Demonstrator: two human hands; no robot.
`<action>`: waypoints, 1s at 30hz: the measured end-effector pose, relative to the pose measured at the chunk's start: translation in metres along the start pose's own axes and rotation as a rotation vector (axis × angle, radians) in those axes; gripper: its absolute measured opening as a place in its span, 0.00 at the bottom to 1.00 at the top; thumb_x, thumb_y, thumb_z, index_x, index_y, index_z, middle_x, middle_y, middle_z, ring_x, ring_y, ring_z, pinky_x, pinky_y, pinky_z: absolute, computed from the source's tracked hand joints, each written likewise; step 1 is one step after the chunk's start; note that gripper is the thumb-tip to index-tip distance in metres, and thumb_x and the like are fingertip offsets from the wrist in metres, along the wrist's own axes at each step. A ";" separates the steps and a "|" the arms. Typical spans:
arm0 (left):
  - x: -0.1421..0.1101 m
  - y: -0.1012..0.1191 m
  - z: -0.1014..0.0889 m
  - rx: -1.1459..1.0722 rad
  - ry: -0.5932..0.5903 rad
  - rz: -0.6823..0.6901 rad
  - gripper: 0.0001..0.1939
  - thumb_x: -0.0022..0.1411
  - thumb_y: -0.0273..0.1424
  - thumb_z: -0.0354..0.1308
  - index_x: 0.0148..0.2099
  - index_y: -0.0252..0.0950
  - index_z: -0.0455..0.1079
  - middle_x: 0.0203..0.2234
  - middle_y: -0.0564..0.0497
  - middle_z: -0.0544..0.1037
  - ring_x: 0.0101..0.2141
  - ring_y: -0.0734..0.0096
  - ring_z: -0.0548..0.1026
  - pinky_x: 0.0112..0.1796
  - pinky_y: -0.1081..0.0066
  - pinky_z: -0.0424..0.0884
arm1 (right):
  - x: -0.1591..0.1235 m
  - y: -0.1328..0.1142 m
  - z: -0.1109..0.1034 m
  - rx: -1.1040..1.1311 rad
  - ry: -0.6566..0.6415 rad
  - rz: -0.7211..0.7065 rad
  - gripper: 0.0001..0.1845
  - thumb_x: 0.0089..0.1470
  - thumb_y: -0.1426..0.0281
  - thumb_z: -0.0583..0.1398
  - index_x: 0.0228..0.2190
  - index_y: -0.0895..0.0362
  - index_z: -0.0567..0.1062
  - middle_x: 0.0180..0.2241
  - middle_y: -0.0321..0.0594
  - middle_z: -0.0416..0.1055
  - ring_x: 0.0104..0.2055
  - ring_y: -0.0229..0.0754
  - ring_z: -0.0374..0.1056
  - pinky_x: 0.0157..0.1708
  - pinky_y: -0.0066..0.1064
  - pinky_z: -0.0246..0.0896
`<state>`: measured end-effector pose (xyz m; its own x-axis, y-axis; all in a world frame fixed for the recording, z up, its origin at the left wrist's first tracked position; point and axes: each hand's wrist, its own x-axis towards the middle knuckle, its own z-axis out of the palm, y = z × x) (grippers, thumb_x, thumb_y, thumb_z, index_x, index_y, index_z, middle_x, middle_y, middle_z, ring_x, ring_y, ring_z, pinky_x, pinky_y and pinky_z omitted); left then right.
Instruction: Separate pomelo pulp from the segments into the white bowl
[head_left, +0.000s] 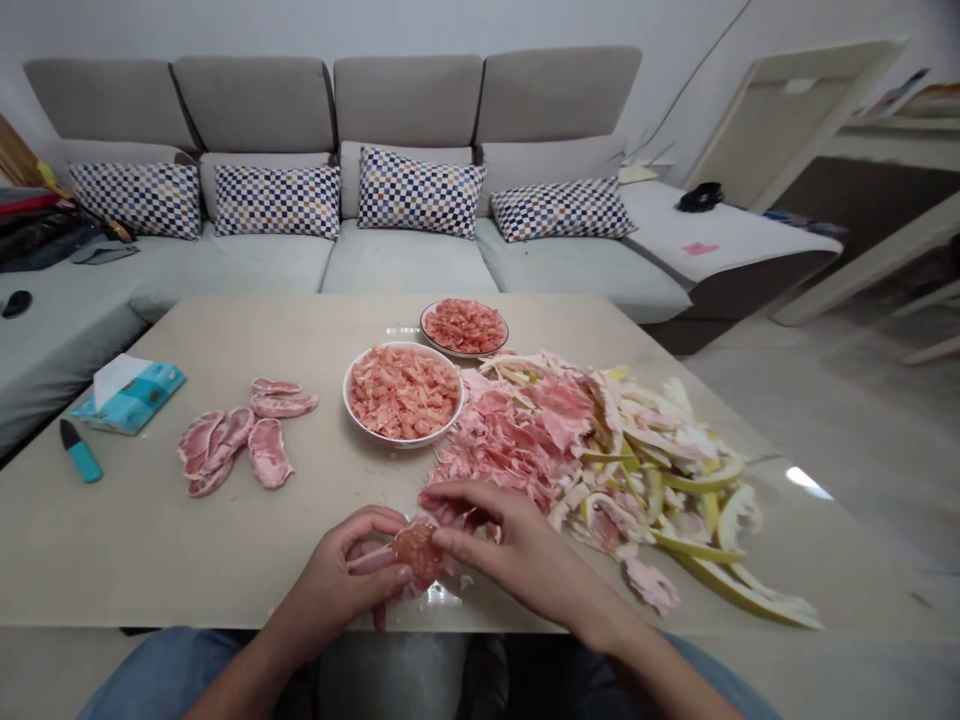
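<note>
Apparently, peeling was in hand: the left hand (360, 572) gripped a rounded, translucent pinkish-red citrus segment (418, 556) over the near edge of the glossy beige counter (157, 530), while the right hand (501, 535) touched its right side by the thumb, though whether its curled fingers pinched anything could not be told. Likely, the next move called for a gentle pull and a steady left hold.

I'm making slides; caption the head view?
Left hand holds fruit segment, right hand touching it, near heaped bowl and peels.

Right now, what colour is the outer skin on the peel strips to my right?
Yellow-green on the peel strips, best in the head view.
</note>
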<state>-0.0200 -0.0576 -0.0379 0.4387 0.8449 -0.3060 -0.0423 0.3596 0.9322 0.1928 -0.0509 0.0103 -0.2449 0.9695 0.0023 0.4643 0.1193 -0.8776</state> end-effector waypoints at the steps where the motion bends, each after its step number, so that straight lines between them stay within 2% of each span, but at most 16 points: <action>1: 0.001 0.000 -0.001 -0.011 0.005 0.000 0.18 0.51 0.36 0.68 0.42 0.35 0.71 0.38 0.47 0.75 0.28 0.71 0.73 0.18 0.77 0.68 | -0.001 -0.002 0.004 0.028 -0.020 0.014 0.15 0.50 0.69 0.65 0.42 0.54 0.78 0.38 0.40 0.79 0.36 0.42 0.73 0.37 0.31 0.67; 5: 0.004 0.003 -0.004 -0.211 0.117 0.030 0.26 0.49 0.33 0.70 0.49 0.37 0.67 0.35 0.49 0.76 0.26 0.72 0.74 0.24 0.74 0.72 | -0.002 -0.002 0.014 0.191 -0.025 0.115 0.09 0.50 0.69 0.65 0.36 0.57 0.76 0.26 0.36 0.75 0.27 0.39 0.70 0.28 0.28 0.63; 7: 0.006 0.004 -0.003 -0.361 0.181 0.104 0.28 0.48 0.32 0.71 0.51 0.37 0.67 0.39 0.46 0.77 0.30 0.71 0.75 0.28 0.75 0.72 | -0.001 0.000 0.016 0.353 -0.028 0.187 0.11 0.50 0.65 0.65 0.34 0.57 0.72 0.23 0.34 0.73 0.24 0.38 0.69 0.25 0.27 0.61; 9: 0.007 0.004 0.001 -0.451 0.177 0.154 0.29 0.48 0.31 0.71 0.52 0.36 0.66 0.43 0.43 0.77 0.34 0.70 0.76 0.32 0.75 0.71 | 0.000 0.002 0.020 0.485 -0.022 0.227 0.14 0.48 0.62 0.66 0.32 0.56 0.69 0.23 0.32 0.72 0.23 0.37 0.68 0.23 0.26 0.61; 11: 0.007 0.003 0.007 -0.460 0.159 0.158 0.32 0.48 0.29 0.71 0.55 0.36 0.65 0.45 0.42 0.78 0.39 0.66 0.77 0.39 0.73 0.72 | 0.000 0.003 0.026 0.521 0.006 0.229 0.15 0.46 0.63 0.67 0.31 0.55 0.68 0.23 0.32 0.71 0.24 0.36 0.68 0.23 0.25 0.61; 13: 0.005 0.000 0.012 -0.429 0.177 0.131 0.35 0.49 0.28 0.71 0.57 0.37 0.62 0.45 0.42 0.79 0.44 0.62 0.77 0.47 0.67 0.70 | -0.001 0.004 0.032 0.461 0.047 0.195 0.12 0.47 0.65 0.67 0.31 0.56 0.70 0.24 0.32 0.71 0.25 0.36 0.68 0.24 0.25 0.62; 15: 0.002 -0.001 0.015 -0.402 0.202 0.115 0.34 0.50 0.28 0.70 0.58 0.37 0.61 0.44 0.42 0.80 0.46 0.59 0.77 0.50 0.62 0.69 | -0.002 0.005 0.036 0.343 0.097 0.111 0.07 0.50 0.68 0.65 0.33 0.56 0.73 0.27 0.35 0.73 0.27 0.37 0.70 0.26 0.26 0.65; 19: -0.001 -0.001 0.015 -0.340 0.307 0.145 0.27 0.47 0.27 0.71 0.50 0.35 0.67 0.46 0.42 0.80 0.47 0.57 0.77 0.51 0.61 0.70 | -0.004 0.008 0.038 0.050 0.287 -0.225 0.08 0.55 0.72 0.61 0.38 0.55 0.77 0.38 0.42 0.76 0.36 0.40 0.73 0.35 0.30 0.70; 22: -0.001 -0.001 0.015 -0.303 0.351 0.163 0.23 0.46 0.27 0.71 0.45 0.35 0.69 0.44 0.44 0.81 0.46 0.59 0.78 0.49 0.62 0.71 | -0.003 0.013 0.037 -0.125 0.376 -0.406 0.09 0.56 0.75 0.60 0.40 0.55 0.77 0.38 0.43 0.76 0.40 0.42 0.73 0.39 0.32 0.70; 26: 0.000 -0.005 0.017 -0.305 0.344 0.186 0.23 0.45 0.25 0.71 0.44 0.36 0.70 0.42 0.45 0.82 0.44 0.60 0.79 0.48 0.64 0.73 | -0.003 0.016 0.037 -0.333 0.398 -0.505 0.08 0.58 0.76 0.58 0.38 0.56 0.77 0.35 0.43 0.78 0.37 0.42 0.74 0.37 0.32 0.71; 30: 0.001 -0.011 0.019 -0.299 0.287 0.195 0.23 0.46 0.24 0.71 0.45 0.37 0.69 0.43 0.45 0.82 0.44 0.60 0.79 0.47 0.64 0.74 | -0.003 0.015 0.036 -0.488 0.380 -0.540 0.08 0.59 0.76 0.57 0.35 0.59 0.77 0.31 0.43 0.77 0.32 0.43 0.73 0.33 0.31 0.69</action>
<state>-0.0025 -0.0687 -0.0451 0.1324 0.9685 -0.2110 -0.3752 0.2460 0.8937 0.1703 -0.0599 -0.0199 -0.2764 0.7476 0.6039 0.7041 0.5853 -0.4022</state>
